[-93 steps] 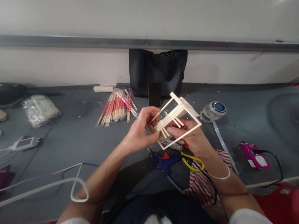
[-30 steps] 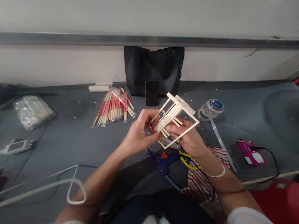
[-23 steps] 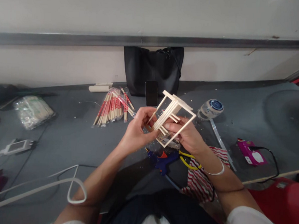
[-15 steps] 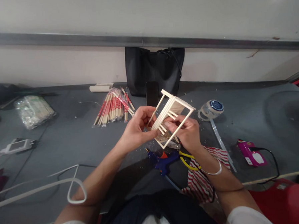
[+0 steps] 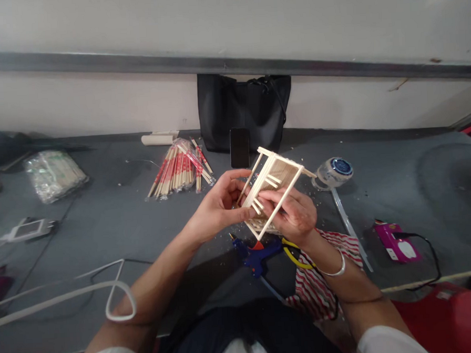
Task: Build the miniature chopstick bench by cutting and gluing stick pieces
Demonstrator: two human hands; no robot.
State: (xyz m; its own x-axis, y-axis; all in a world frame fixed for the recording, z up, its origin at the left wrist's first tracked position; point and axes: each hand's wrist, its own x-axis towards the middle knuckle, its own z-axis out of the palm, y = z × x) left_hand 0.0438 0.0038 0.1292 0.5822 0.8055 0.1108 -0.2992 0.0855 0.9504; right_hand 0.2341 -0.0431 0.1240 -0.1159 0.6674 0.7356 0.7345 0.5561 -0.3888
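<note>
A small model built of wooden chopsticks [image 5: 281,210] is held tilted above the table, with a frame, a slatted panel and short sticks jutting out from one side. My left hand [image 5: 226,202] is closed on its left side, thumb across the lower sticks. The fingers of my right hand [image 5: 294,209] reach inside the frame and pinch near the short sticks; whether a separate piece is between them is hidden. Below the model lie a blue glue gun [image 5: 259,257] with an orange trigger and yellow-handled pliers [image 5: 297,255].
Behind my hands are bundled chopsticks with red wrappers [image 5: 176,171], a phone [image 5: 240,147] and a black bag [image 5: 244,113]. To the right stand a clear jar with a blue lid [image 5: 333,172] and a magenta box [image 5: 397,242]. A striped cloth [image 5: 312,288] and white cable [image 5: 119,303] lie nearer me.
The chopstick model has turned and shifted slightly right and down, showing more of its slatted panel. Both hands keep hold of it, and the right one has moved slightly.
</note>
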